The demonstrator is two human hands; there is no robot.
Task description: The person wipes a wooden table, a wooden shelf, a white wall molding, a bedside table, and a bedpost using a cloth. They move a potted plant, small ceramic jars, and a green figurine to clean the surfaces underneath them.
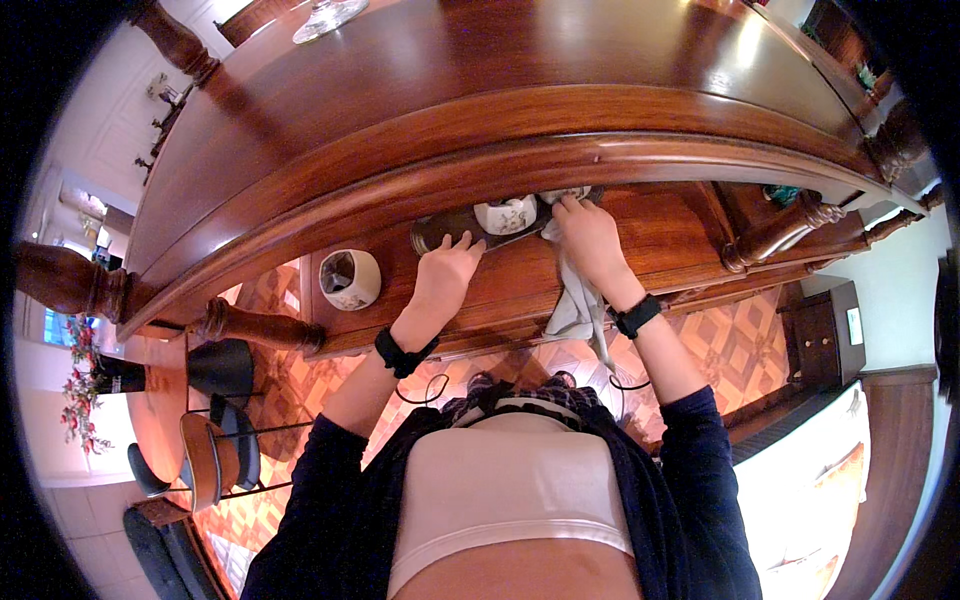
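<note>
My left hand (448,274) reaches over the lower wooden shelf (517,279), its fingers spread at the near edge of a dark oblong tray (442,231). A white patterned ceramic pot (505,216) stands on the tray between my hands. My right hand (589,236) is at the tray's right part, its fingertips by a second white pot (564,193), partly hidden. A light grey cloth (574,307) hangs from beneath my right hand over the shelf's front edge. To the left, a white faceted pot (360,279) with a dark opening sits on the bare wood.
Above the shelf juts a glossy wooden upper tier (525,112), with a glass foot (328,19) on it. Turned wooden posts (262,328) flank the lower shelf. A round table (157,405) with chairs stands at the left, a dark cabinet (825,330) at the right.
</note>
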